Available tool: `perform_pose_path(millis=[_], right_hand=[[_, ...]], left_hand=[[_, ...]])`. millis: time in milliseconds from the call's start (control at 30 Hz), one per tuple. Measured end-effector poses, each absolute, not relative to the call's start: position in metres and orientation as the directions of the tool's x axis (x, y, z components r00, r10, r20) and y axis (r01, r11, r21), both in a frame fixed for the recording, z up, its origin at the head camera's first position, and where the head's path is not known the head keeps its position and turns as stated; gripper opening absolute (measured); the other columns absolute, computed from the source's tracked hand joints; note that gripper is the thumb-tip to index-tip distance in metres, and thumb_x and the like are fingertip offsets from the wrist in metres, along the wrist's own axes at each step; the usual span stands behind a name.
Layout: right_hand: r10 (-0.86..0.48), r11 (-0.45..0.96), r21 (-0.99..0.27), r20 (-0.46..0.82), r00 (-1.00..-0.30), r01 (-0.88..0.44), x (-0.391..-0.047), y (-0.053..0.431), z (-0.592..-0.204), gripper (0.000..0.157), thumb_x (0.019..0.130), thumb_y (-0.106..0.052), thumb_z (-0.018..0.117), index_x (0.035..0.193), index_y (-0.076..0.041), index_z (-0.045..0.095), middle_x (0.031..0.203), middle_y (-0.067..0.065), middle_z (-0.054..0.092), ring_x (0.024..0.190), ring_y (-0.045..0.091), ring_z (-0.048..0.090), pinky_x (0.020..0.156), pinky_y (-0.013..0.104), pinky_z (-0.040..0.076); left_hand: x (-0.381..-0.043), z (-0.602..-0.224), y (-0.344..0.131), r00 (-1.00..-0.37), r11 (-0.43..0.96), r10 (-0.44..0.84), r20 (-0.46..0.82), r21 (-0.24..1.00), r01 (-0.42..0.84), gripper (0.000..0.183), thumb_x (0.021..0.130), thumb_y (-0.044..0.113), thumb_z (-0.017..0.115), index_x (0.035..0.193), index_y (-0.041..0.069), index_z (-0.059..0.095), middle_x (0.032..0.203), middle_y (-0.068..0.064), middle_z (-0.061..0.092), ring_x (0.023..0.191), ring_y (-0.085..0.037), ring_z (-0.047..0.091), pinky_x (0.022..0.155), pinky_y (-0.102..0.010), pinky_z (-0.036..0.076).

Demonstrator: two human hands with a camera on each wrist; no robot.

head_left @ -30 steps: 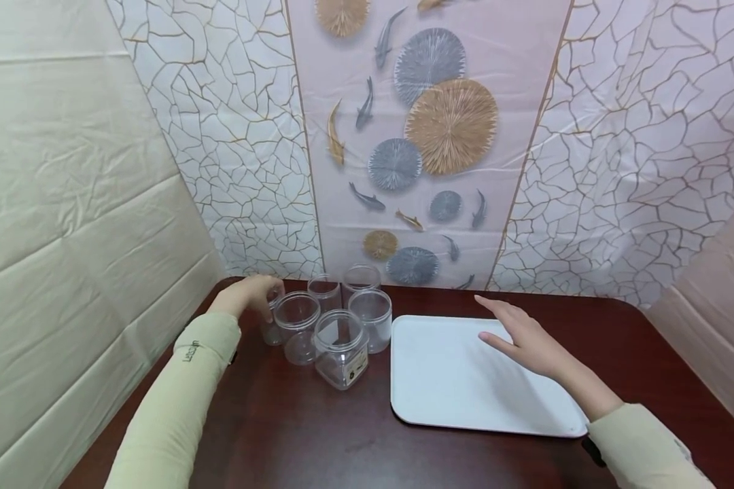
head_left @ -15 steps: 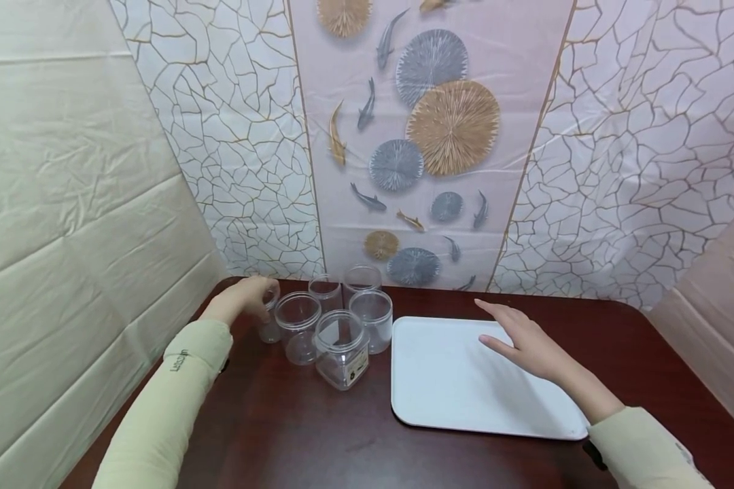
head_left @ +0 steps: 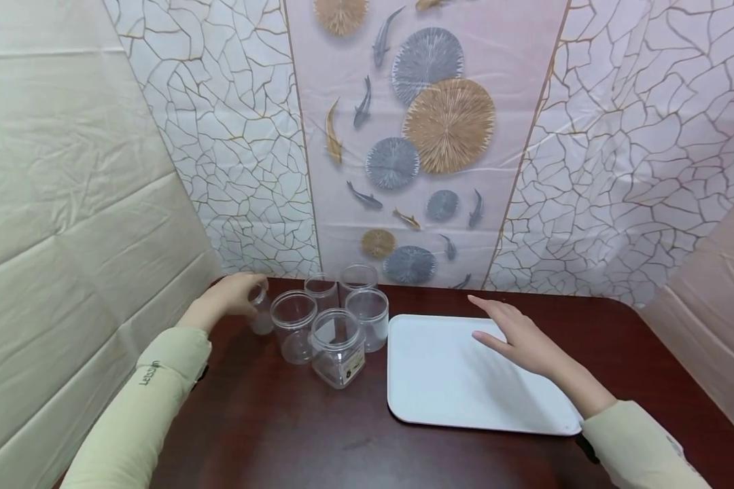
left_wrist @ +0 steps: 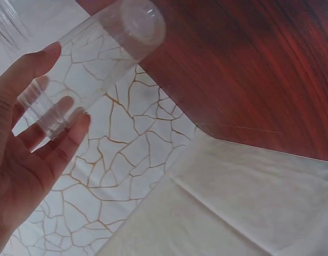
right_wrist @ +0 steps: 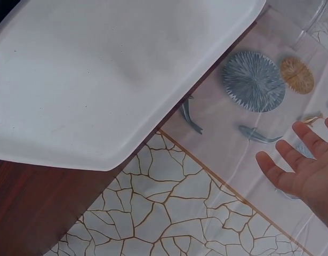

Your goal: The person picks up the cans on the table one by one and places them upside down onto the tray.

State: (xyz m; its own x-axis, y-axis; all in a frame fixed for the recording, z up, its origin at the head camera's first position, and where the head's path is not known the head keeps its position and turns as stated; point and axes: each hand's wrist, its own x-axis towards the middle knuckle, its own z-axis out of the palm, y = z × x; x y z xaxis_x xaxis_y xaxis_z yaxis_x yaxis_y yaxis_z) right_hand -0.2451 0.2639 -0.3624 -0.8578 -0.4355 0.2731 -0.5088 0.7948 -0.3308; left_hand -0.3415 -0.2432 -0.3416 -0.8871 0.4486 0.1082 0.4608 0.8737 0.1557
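Observation:
My left hand [head_left: 235,295] grips a slim clear jar [head_left: 261,318] at the far left of the table. In the left wrist view, the thumb and fingers curl round the neck of this jar [left_wrist: 100,58]. Just to its right stand several wider clear jars, among them a round jar [head_left: 295,339] and a squarish jar [head_left: 338,367] with a label. Over the white tray [head_left: 440,401] hovers my right hand [head_left: 516,336], fingers straight and thumb spread, holding nothing. The right wrist view shows part of that hand [right_wrist: 308,170] beyond the tray's rim.
Behind the front jars, two more clear jars [head_left: 321,288] stand near the patterned back wall [head_left: 245,136]. A pale cloth wall [head_left: 85,224] runs close along the left edge of the dark red table [head_left: 281,435]. Another cloth wall [head_left: 709,278] borders the right side.
My left hand has moved left with the slim jar, widening the gap to the neighbouring round jar. My right hand and the tray keep their places.

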Motion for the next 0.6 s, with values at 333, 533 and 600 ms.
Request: perform_pose_path(millis=[333, 533, 600], right_hand=[[-0.428, 0.799, -0.332, 0.271, -0.862, -0.501, -0.242, 0.266, -0.363, 0.061, 0.094, -0.035, 0.056, 0.145, -0.008, 0.034, 0.141, 0.019, 0.043, 0.129, 0.043, 0.036, 0.1, 0.063, 0.032], [-0.435, 0.798, -0.304, 0.305, -0.847, -0.519, -0.241, 0.27, -0.356, 0.06, 0.093, -0.033, 0.058, 0.144, -0.008, 0.036, 0.139, 0.019, 0.045, 0.127, 0.043, 0.038, 0.098, 0.062, 0.034], [-0.44, 0.797, -0.294, 0.316, -0.841, -0.527, -0.243, 0.27, -0.354, 0.06, 0.093, -0.033, 0.058, 0.143, -0.008, 0.036, 0.139, 0.02, 0.046, 0.127, 0.043, 0.039, 0.097, 0.062, 0.034]], left_hand=[[-0.327, -0.335, -0.256, -0.862, 0.865, 0.448, 0.239, 0.127, 0.485, 0.047, 0.061, 0.005, 0.079, 0.105, 0.001, 0.061, 0.1, -0.016, 0.065, 0.092, -0.033, 0.059, 0.082, -0.048, 0.048], [-0.318, -0.322, -0.248, -0.852, 0.871, 0.431, 0.297, 0.11, 0.479, 0.048, 0.06, 0.008, 0.08, 0.105, 0.004, 0.062, 0.1, -0.016, 0.065, 0.089, -0.033, 0.059, 0.08, -0.048, 0.048], [-0.315, -0.318, -0.247, -0.834, 0.864, 0.44, 0.334, 0.097, 0.495, 0.047, 0.059, 0.008, 0.08, 0.103, 0.004, 0.062, 0.096, -0.015, 0.065, 0.085, -0.031, 0.059, 0.076, -0.047, 0.049]])
